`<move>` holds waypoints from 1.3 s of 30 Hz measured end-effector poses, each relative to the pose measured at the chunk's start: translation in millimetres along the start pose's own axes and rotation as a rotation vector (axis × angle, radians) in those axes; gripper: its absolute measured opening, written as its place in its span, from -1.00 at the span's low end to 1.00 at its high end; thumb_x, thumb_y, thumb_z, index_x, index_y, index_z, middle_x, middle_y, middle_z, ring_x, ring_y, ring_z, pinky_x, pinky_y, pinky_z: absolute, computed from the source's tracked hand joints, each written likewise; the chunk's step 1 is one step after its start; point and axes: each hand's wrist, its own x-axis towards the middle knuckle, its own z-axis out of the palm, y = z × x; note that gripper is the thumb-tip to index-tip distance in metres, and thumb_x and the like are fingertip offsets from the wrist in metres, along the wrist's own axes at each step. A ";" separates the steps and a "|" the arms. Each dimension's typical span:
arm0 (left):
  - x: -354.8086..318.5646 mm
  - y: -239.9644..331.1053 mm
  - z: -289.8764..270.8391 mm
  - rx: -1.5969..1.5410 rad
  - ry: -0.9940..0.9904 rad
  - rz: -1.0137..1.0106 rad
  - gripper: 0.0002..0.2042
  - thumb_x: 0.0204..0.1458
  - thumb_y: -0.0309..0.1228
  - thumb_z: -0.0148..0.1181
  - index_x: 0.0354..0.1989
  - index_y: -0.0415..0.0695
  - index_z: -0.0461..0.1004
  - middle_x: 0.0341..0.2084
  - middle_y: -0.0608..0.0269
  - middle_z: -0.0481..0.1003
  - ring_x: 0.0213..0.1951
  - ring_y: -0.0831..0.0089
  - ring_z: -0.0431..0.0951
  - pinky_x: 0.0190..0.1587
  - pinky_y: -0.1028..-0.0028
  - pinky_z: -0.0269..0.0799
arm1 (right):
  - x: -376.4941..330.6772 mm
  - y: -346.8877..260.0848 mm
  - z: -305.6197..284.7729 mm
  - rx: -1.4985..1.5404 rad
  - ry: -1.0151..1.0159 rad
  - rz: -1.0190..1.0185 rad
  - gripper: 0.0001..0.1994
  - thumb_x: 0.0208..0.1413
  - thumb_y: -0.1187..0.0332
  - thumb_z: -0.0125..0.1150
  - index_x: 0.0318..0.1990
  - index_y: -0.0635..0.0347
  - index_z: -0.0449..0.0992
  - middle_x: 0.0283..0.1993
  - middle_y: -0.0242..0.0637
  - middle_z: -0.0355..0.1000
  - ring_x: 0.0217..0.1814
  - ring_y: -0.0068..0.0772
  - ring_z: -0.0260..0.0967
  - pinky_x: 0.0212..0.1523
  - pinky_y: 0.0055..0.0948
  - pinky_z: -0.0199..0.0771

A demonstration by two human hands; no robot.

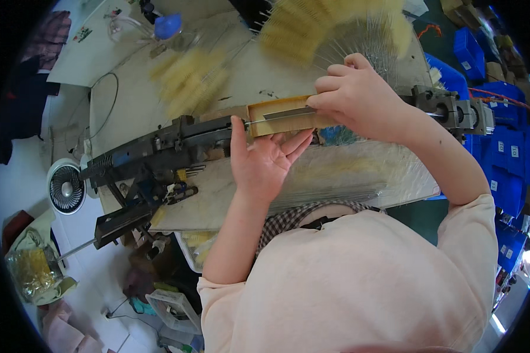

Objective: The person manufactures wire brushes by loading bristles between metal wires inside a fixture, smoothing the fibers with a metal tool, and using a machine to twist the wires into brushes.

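Observation:
A shallow yellowish wooden tray (282,125) sits in the middle of a long dark metal machine. Along it lies a thin grey metal strip or rod (288,113), its left end near the machine's dark jaw block (212,126). My right hand (359,97) comes from the right, fingers pinched at the strip's right end; the fingertips partly hide the contact. Palm up, my left hand (265,162) is below the tray's left part. Its fingers are stretched along the tray's near edge, and the thumb points up beside the jaw block.
Yellow bristle brushes with wire stems lie in a large fan (312,29) and a smaller pile (191,79) on the far worktable (247,76). A bearing block assembly (447,109) stands at right. Thin wires (335,194) lie nearer me. Left are a fan (66,187); right, blue bins (506,153).

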 end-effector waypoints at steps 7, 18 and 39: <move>-0.4 -4.0 1.4 0.039 0.060 0.026 -0.18 -0.03 0.27 -0.22 0.22 -0.19 0.01 0.15 -0.07 0.16 0.16 0.00 0.20 0.25 0.15 -0.08 | -28.9 13.4 -0.2 0.025 0.051 0.021 -0.86 -0.15 0.37 0.17 -0.36 -0.12 0.47 -0.44 -0.54 0.26 -0.23 -0.49 0.25 -0.05 -0.29 0.08; 1.5 -8.2 -2.4 -0.135 0.102 0.060 -0.27 0.04 0.25 -0.33 0.19 -0.13 0.11 0.09 0.04 0.27 0.07 -0.03 0.32 0.19 0.15 0.06 | -39.4 -5.0 -4.5 0.105 0.176 -0.076 -0.71 -0.20 0.38 0.24 -0.22 -0.10 0.50 -0.52 -0.53 0.20 -0.35 -0.43 0.14 -0.08 -0.27 0.02; 1.0 -4.4 6.4 0.032 0.150 0.059 -0.25 0.03 0.27 -0.36 0.20 -0.12 0.08 0.10 0.06 0.25 0.06 0.04 0.34 0.18 0.18 0.07 | -15.5 13.5 2.8 0.091 0.055 -0.011 -0.92 -0.07 0.30 0.17 -0.37 -0.05 0.48 -0.45 -0.53 0.32 -0.25 -0.44 0.25 -0.08 -0.31 0.09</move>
